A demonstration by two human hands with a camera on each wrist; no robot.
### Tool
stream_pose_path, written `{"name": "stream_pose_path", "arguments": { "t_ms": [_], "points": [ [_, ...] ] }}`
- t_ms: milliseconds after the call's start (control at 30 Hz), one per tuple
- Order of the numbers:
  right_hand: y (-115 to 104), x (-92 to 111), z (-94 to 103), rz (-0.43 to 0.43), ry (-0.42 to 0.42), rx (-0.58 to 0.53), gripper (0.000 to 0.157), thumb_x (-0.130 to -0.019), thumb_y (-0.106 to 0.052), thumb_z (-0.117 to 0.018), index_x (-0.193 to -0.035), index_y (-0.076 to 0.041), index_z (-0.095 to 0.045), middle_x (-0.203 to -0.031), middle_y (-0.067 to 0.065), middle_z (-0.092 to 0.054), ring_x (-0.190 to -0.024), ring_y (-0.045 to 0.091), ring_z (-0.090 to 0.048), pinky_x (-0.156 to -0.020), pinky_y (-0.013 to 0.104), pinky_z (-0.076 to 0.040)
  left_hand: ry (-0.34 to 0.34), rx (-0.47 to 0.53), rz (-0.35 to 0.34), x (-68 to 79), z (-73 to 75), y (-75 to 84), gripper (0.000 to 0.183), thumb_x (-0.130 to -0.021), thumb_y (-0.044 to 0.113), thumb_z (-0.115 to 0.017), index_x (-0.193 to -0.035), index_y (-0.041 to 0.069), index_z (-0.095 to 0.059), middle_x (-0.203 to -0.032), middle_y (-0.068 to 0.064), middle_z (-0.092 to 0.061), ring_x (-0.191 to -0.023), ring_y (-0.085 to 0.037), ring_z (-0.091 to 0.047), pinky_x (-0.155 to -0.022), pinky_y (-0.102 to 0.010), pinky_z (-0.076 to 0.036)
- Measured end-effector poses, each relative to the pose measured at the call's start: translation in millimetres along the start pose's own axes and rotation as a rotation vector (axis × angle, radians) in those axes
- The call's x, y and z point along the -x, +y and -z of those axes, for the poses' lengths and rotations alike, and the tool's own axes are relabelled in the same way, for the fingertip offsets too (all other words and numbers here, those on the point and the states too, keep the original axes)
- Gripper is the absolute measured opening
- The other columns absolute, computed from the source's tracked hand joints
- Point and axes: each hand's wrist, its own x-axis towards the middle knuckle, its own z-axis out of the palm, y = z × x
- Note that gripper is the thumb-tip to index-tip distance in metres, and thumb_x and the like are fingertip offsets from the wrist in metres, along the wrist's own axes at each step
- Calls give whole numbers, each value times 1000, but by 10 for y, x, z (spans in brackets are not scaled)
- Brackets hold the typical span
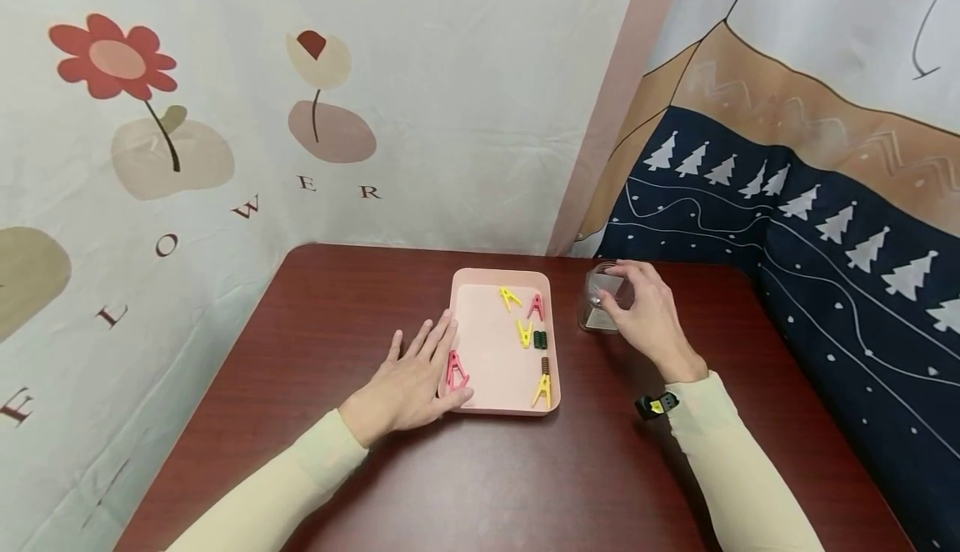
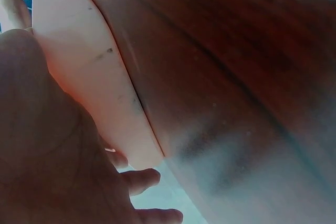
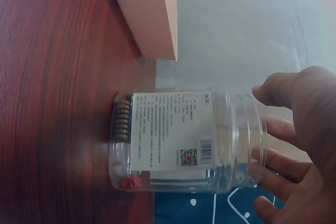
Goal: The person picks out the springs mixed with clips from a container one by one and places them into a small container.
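Note:
My left hand [image 1: 408,385] lies with straight, spread fingers along the left edge of a pink tray [image 1: 495,368]. Beside its thumb is a pink clothespin [image 1: 456,371] inside the tray. My right hand [image 1: 648,310] is at the mouth of a clear plastic jar [image 1: 592,318], its thumb and fingers parted around the rim. In the right wrist view the jar [image 3: 223,145] bears a white printed label [image 3: 168,129]. A brown ridged piece [image 3: 122,119] and a small red thing [image 3: 131,183] lie at its bottom. Whether the fingers touch the rim is unclear.
Along the tray's right side lie yellow clothespins [image 1: 524,334], a red-pink clothespin [image 1: 536,308], a dark green ridged piece [image 1: 540,340] and a brown ridged piece [image 1: 545,366]. The dark wooden table [image 1: 337,310] meets printed curtains [image 1: 465,160] at its back and right.

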Motion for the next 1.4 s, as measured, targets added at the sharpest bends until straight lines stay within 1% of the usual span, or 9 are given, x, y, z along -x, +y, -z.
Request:
{"name": "stream_pose_path", "arguments": {
  "t_ms": [67,167,333,467,767,1033,1167,1333,1400],
  "points": [
    [-30,4,-5,4,-7,-2,40,-102,-9,-86,-138,5,-75,-156,30,-67,-114,47,-70,-92,56,-60,0,0,-1,-1,0,0,112,-113,75,-57,-189,8,-8,-200,-10,-1,-184,-44,-19,-141,-84,-18],
    [-87,6,-13,10,-25,-14,40,-103,-9,-87,-139,4,-76,-157,28,-66,-120,47,-68,-98,58,-57,-1,2,0,-3,-3,-6,112,-112,75,-56,-189,9,-7,-200,-9,0,-184,-44,-19,-141,-84,-18],
    [-199,13,-15,0,-59,-12,41,-103,-11,-87,-142,-2,-76,-159,25,-64,-137,47,-62,-119,71,-49,0,12,3,-2,2,-9,112,-112,76,-56,-189,9,-8,-200,-8,1,-184,-44,-19,-141,-84,-17],
    [-278,22,-21,-7,-98,1,43,-104,-14,-86,-144,-5,-76,-162,23,-63,-149,48,-57,-130,76,-40,1,13,4,-1,3,-7,112,-112,76,-56,-189,9,-8,-200,-8,1,-184,-44,-20,-141,-84,-16],
    [-450,23,-78,75,-173,65,47,-100,-20,-92,-143,-8,-78,-160,21,-66,-153,45,-56,-132,76,-40,3,15,5,-3,-9,6,113,-112,75,-56,-189,9,-7,-200,-9,0,-184,-44,-19,-141,-84,-17],
    [-646,-6,-194,100,-316,110,48,-99,-23,-93,-142,-8,-80,-154,17,-70,-147,41,-62,-133,72,-45,10,14,5,-4,-22,-6,112,-112,76,-55,-189,9,-7,-200,-9,-1,-183,-44,-21,-141,-84,-17],
    [-745,-12,-262,114,-382,152,41,-100,-25,-93,-136,-8,-84,-147,16,-74,-138,39,-66,-125,67,-53,7,22,6,-7,-29,-7,112,-112,76,-55,-189,10,-6,-200,-8,0,-184,-44,-20,-141,-84,-16],
    [-845,-56,-373,156,-461,207,32,-100,-26,-92,-127,-10,-87,-135,13,-79,-129,35,-68,-115,61,-56,7,33,11,-7,-25,0,112,-112,74,-57,-189,9,-7,-200,-8,0,-183,-44,-20,-141,-85,-17],
    [-875,-79,-419,162,-498,224,33,-100,-28,-92,-127,-10,-87,-132,13,-80,-126,34,-69,-112,59,-56,11,33,11,-11,-27,1,112,-112,74,-57,-189,9,-7,-200,-8,0,-183,-44,-21,-141,-85,-18]
  ]
}}
